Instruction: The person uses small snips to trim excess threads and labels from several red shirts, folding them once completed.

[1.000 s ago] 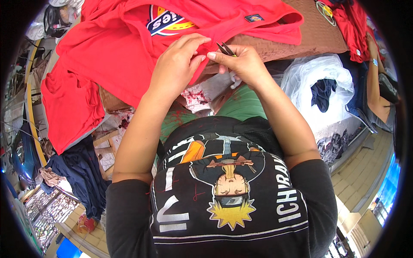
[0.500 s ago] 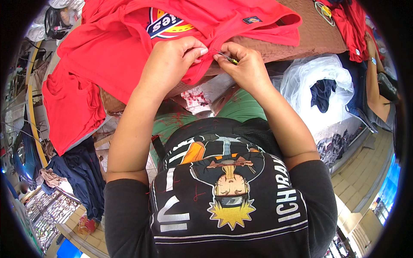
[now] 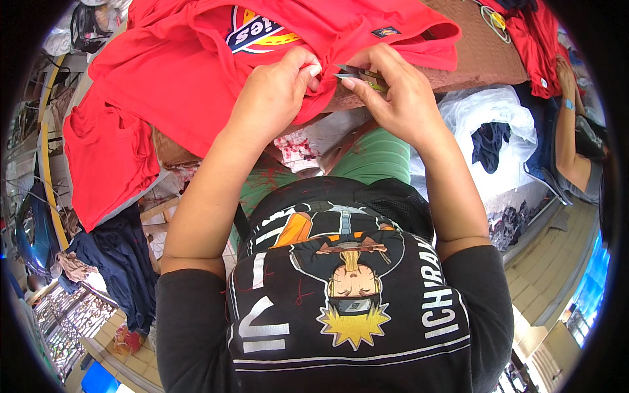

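Note:
A red T-shirt [image 3: 170, 82] with a printed emblem on it lies spread in front of me. My left hand [image 3: 270, 95] is closed in a pinch on a fold of its edge. Thread snips [image 3: 348, 75] with dark blades and a yellow-green grip sit in my right hand [image 3: 407, 93], between thumb and fingers. Their blades are parted and point left at the pinched edge, a little short of my left fingertips. Any thread between my fingers is too small to make out.
The shirt rests on a brown padded surface [image 3: 488, 62]. More red garments [image 3: 108, 154] hang at the left above dark cloth [image 3: 121, 268]. On the right stand a white plastic bag [image 3: 521, 124] with dark cloth inside and, beyond it, another person's arm [image 3: 567, 131].
My right hand has moved slightly up and right, away from the left hand, and the snips' blades have parted. My left hand has shifted a little right and up.

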Tool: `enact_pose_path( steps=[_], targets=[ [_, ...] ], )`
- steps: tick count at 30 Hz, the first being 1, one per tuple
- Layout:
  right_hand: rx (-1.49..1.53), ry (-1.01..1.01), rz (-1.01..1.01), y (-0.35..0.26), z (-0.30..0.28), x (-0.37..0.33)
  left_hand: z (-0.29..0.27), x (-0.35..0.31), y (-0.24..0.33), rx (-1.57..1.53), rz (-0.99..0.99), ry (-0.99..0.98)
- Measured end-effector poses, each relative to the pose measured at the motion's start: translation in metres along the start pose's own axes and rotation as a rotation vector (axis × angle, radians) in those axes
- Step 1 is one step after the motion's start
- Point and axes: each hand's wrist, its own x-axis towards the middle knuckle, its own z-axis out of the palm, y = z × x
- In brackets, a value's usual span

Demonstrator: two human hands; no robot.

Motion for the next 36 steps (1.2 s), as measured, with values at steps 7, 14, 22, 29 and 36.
enact_pose_path(
  steps=[7,14,22,29,36],
  targets=[
    [-0.174,-0.061,-0.084,-0.006,0.005,0.005,0.003,0.001,0.005,0.104,0.086,0.024],
    [-0.173,-0.079,-0.065,-0.009,-0.012,0.010,-0.031,0.004,0.010,-0.103,0.375,0.103],
    [0.040,0.086,0.077,0.004,-0.026,0.015,-0.124,-0.028,0.024,-0.642,0.553,-0.155],
    [0.399,-0.113,0.229,-0.005,0.011,0.014,-0.051,-0.018,0.001,0.088,0.301,0.109],
    [0.713,-0.171,0.383,-0.005,0.042,0.017,-0.008,-0.009,-0.002,0.068,0.147,0.033]
  ],
)
